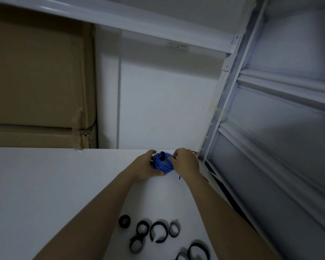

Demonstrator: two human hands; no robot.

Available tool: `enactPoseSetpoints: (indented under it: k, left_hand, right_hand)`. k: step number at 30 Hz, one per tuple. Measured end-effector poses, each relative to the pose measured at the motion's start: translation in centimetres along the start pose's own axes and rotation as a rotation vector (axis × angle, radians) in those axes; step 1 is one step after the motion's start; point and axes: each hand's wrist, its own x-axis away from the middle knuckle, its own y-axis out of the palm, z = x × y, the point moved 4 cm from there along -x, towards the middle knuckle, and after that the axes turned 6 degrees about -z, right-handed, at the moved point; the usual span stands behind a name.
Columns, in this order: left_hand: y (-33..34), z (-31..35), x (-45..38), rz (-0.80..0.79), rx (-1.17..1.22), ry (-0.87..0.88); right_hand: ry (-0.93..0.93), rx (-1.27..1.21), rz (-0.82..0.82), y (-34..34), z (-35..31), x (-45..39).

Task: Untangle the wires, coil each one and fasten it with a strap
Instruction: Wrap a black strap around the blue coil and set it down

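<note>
Blue wire coil (162, 164), black strap (162, 155) around it, gripped between both hands (144, 167) (186, 162).

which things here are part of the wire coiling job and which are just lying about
In the job:
blue wire coil, gripped by left hand and right hand
black strap on the coil
spare black straps on the white table

Lying about:
cardboard boxes
white metal shelving

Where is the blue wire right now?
The coiled blue wire sits at the white table's far edge, held between the left hand and right hand.
</note>
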Motion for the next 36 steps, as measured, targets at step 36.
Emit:
enactPoseSetpoints:
  k: [36]
  left_hand:
    - [-4.7, 0.2, 3.6, 0.306, -0.541, -0.033]
  right_hand:
    - [-0.070, -0.073, 0.065, 0.3, 0.6, 1.6]
